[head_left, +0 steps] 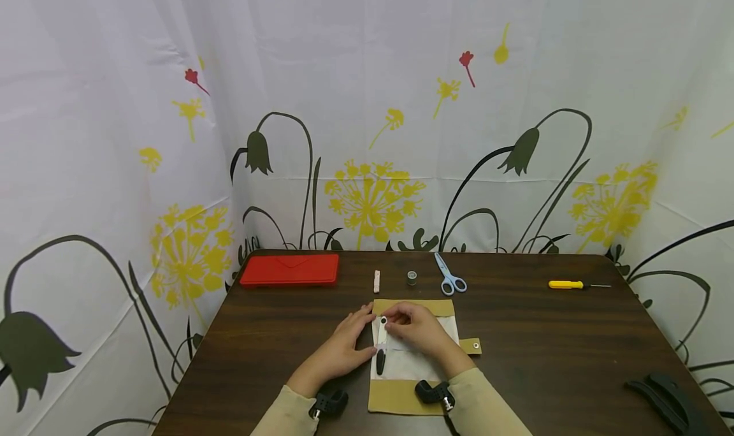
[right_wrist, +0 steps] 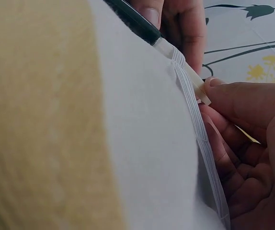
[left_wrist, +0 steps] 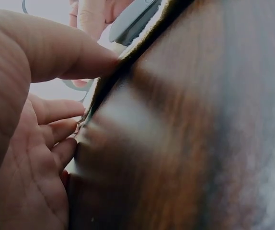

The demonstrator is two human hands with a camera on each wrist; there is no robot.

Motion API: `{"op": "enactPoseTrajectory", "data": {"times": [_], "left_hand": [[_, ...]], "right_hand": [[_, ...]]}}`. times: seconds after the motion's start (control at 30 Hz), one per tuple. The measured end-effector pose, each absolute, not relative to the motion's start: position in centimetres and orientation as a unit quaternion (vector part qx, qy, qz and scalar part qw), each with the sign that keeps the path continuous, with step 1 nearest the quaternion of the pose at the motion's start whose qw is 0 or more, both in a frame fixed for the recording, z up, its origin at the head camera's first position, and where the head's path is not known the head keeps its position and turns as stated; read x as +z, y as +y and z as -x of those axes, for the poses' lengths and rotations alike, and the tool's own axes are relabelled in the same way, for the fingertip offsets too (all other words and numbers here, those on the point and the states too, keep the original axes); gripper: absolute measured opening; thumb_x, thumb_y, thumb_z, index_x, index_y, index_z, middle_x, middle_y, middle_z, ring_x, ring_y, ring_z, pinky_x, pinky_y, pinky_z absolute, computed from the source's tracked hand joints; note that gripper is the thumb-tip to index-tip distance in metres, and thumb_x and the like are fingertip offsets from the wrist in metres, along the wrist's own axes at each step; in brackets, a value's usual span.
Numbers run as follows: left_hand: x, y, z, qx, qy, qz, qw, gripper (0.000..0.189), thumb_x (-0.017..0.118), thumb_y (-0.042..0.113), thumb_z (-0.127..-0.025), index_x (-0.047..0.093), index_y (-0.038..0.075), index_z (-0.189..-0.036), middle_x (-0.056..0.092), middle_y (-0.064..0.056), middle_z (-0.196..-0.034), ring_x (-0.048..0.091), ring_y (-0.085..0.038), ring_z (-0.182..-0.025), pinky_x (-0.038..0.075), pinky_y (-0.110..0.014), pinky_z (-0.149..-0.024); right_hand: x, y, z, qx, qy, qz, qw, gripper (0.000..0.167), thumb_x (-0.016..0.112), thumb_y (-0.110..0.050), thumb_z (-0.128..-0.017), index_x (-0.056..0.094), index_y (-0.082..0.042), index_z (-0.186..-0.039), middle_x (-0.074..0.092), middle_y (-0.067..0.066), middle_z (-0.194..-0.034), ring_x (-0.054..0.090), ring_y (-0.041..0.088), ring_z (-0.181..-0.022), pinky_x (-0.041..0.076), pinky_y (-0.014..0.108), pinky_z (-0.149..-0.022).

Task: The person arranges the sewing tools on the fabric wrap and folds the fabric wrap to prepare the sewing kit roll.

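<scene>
A tan and white fabric case [head_left: 413, 398] lies unfolded on the table, with a snap tab at its right side. Along its left part lies a slim tool with a black handle [head_left: 381, 362] and a pale upper end [head_left: 383, 334] with a dark round spot. In the right wrist view the tool passes under a white elastic band [right_wrist: 195, 108]. My right hand [head_left: 421, 327] pinches the tool's pale end between thumb and fingers. My left hand [head_left: 346, 340] rests at the case's left edge, fingers extended and thumb touching the edge beside the handle.
Behind the case are a red case [head_left: 289, 270], a small pale bar [head_left: 376, 282], a thread spool [head_left: 411, 278] and light blue scissors [head_left: 449, 275]. A yellow-handled tool with a thin shaft [head_left: 568, 285] lies to the right. A dark object [head_left: 668, 401] sits at the front right.
</scene>
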State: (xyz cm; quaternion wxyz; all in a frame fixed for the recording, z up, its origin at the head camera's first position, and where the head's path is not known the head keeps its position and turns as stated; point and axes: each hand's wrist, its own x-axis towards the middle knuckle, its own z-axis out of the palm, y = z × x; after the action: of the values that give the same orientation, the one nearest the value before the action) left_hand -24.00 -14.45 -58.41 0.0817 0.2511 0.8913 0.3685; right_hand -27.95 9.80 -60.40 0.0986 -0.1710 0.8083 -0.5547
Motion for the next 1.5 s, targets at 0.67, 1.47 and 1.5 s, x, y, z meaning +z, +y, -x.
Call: {"op": "enactPoseTrajectory", "data": {"times": [0.67, 1.47, 1.5], "left_hand": [[-57.9, -15.1, 24.2, 0.340, 0.898, -0.263, 0.095, 0.076, 0.073, 0.022, -0.102, 0.040, 0.001, -0.167, 0.025, -0.009, -0.182, 0.018, -0.034, -0.171, 0.014, -0.065, -0.136], [-58.3, -14.6, 24.0, 0.336, 0.900, -0.261, 0.091, 0.079, 0.076, 0.023, -0.099, 0.040, -0.001, -0.166, 0.031, -0.012, -0.180, 0.023, -0.036, -0.170, 0.017, -0.066, -0.135], [-58.3, -14.7, 24.0, 0.335, 0.901, -0.259, 0.094, 0.079, 0.076, 0.024, -0.099, 0.040, -0.001, -0.166, 0.030, -0.012, -0.180, 0.022, -0.035, -0.170, 0.016, -0.065, -0.135]], "right_hand": [[-59.4, 9.4, 28.0, -0.530, 0.824, 0.185, 0.076, 0.014, 0.078, -0.016, -0.101, 0.082, -0.018, -0.114, 0.076, -0.003, -0.107, 0.068, 0.009, -0.091, 0.055, 0.023, -0.081], [-60.2, 10.3, 28.5, -0.618, 0.764, 0.151, 0.105, 0.019, 0.071, -0.022, -0.107, 0.077, -0.010, -0.120, 0.076, 0.012, -0.099, 0.070, 0.017, -0.080, 0.061, 0.028, -0.069], [-60.2, 10.4, 28.6, -0.635, 0.752, 0.141, 0.107, 0.020, 0.071, -0.021, -0.108, 0.076, -0.007, -0.121, 0.076, 0.014, -0.099, 0.071, 0.018, -0.080, 0.062, 0.029, -0.068]]}}
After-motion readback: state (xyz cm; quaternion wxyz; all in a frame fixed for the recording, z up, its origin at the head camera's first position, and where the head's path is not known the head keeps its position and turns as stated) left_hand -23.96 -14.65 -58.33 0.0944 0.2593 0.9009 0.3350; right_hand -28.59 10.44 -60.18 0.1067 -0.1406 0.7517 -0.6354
